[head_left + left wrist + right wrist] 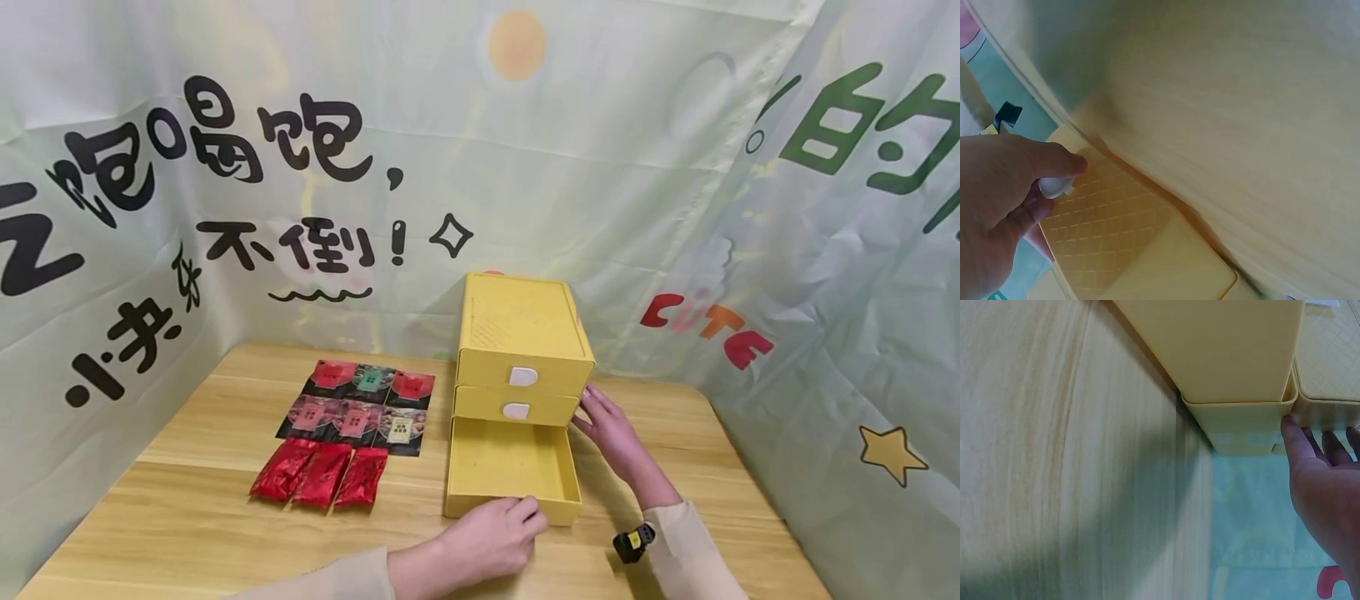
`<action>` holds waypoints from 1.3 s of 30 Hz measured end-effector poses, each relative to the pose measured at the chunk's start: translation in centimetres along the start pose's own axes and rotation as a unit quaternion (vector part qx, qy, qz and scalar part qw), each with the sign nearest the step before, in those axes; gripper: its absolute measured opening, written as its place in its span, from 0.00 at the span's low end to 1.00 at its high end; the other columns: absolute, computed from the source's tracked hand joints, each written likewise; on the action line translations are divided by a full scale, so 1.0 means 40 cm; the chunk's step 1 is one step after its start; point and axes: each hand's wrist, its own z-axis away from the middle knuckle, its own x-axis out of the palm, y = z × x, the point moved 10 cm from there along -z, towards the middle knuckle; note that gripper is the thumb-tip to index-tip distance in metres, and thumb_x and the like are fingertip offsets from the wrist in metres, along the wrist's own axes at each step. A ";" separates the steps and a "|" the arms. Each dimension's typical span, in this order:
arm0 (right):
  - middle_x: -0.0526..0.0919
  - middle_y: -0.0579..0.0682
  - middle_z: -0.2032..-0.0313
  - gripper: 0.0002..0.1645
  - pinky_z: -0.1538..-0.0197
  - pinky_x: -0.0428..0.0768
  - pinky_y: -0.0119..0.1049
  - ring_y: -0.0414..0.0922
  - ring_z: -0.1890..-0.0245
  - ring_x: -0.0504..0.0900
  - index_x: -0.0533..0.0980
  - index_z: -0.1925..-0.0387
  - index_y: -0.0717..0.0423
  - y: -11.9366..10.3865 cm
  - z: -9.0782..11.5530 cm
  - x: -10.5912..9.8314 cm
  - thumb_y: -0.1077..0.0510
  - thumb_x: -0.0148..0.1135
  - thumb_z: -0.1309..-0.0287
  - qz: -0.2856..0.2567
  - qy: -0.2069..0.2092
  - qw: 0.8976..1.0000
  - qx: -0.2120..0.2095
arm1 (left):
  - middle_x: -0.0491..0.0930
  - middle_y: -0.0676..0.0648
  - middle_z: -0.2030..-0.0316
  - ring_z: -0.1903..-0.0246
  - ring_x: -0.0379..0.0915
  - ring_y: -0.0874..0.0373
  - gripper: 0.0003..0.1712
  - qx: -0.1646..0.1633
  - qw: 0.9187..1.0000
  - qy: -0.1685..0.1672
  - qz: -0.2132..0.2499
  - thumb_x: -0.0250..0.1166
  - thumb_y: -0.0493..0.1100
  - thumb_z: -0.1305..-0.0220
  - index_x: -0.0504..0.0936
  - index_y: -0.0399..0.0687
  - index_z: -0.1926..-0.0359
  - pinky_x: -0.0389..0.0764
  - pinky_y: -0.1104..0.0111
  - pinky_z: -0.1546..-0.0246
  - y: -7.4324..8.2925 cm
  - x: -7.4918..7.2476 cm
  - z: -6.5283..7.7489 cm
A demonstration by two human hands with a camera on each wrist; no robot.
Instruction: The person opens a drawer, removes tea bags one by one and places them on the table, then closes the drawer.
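A yellow drawer box (525,321) stands on the table, its bottom drawer (510,462) pulled out and nothing visible inside. At that drawer's front, my left hand (487,537) pinches the handle (1054,186), which shows white between thumb and fingers in the left wrist view. My right hand (618,437) rests against the right side of the box, steadying contact near the middle drawer (480,404). In the right wrist view the right fingers (1297,440) touch the box with the fingers extended. The two upper drawers are closed.
Left of the box lie several dark printed packets (352,417) in two rows, with three shiny red packets (322,475) before them. Printed cloth walls (600,167) enclose the wooden table (195,500). A black device (633,543) is on the right wrist.
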 end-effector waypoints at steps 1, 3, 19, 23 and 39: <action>0.49 0.53 0.32 0.36 0.44 0.69 0.33 0.45 0.37 0.54 0.49 0.32 0.58 0.000 -0.001 -0.001 0.45 0.42 0.34 0.000 0.000 1.000 0.000 | 0.66 0.56 0.63 0.62 0.59 0.59 0.06 0.000 1.000 -0.002 0.000 0.55 0.50 0.41 0.79 0.68 0.69 0.69 0.81 0.68 -0.002 0.002 -0.001; 0.49 0.53 0.32 0.36 0.43 0.68 0.34 0.45 0.37 0.54 0.49 0.32 0.57 0.001 -0.002 -0.002 0.45 0.42 0.34 0.002 0.000 1.000 0.001 | 0.66 0.56 0.63 0.63 0.59 0.59 0.07 -0.001 1.000 0.000 0.001 0.54 0.49 0.41 0.78 0.69 0.69 0.69 0.81 0.69 -0.005 0.004 -0.002; 0.48 0.53 0.32 0.36 0.43 0.68 0.35 0.44 0.37 0.53 0.49 0.32 0.58 0.004 0.000 -0.003 0.45 0.42 0.34 0.004 0.002 1.000 0.003 | 0.66 0.55 0.65 0.64 0.58 0.60 0.06 -0.016 1.000 -0.015 0.012 0.58 0.47 0.43 0.79 0.68 0.69 0.69 0.82 0.69 -0.036 0.050 -0.014; 0.49 0.53 0.32 0.36 0.43 0.68 0.35 0.44 0.37 0.53 0.49 0.32 0.58 0.001 0.001 -0.001 0.45 0.42 0.34 0.003 0.001 1.000 0.001 | 0.66 0.55 0.64 0.64 0.58 0.60 0.06 -0.020 1.000 -0.014 0.012 0.58 0.46 0.43 0.80 0.67 0.69 0.69 0.82 0.69 -0.044 0.057 -0.018; 0.47 0.52 0.31 0.35 0.41 0.65 0.38 0.44 0.37 0.52 0.48 0.32 0.57 0.005 -0.002 -0.003 0.45 0.41 0.34 0.003 -0.004 1.000 0.003 | 0.67 0.54 0.63 0.63 0.58 0.60 0.08 -0.034 0.999 -0.032 0.019 0.61 0.42 0.46 0.80 0.66 0.70 0.70 0.83 0.67 -0.082 0.108 -0.032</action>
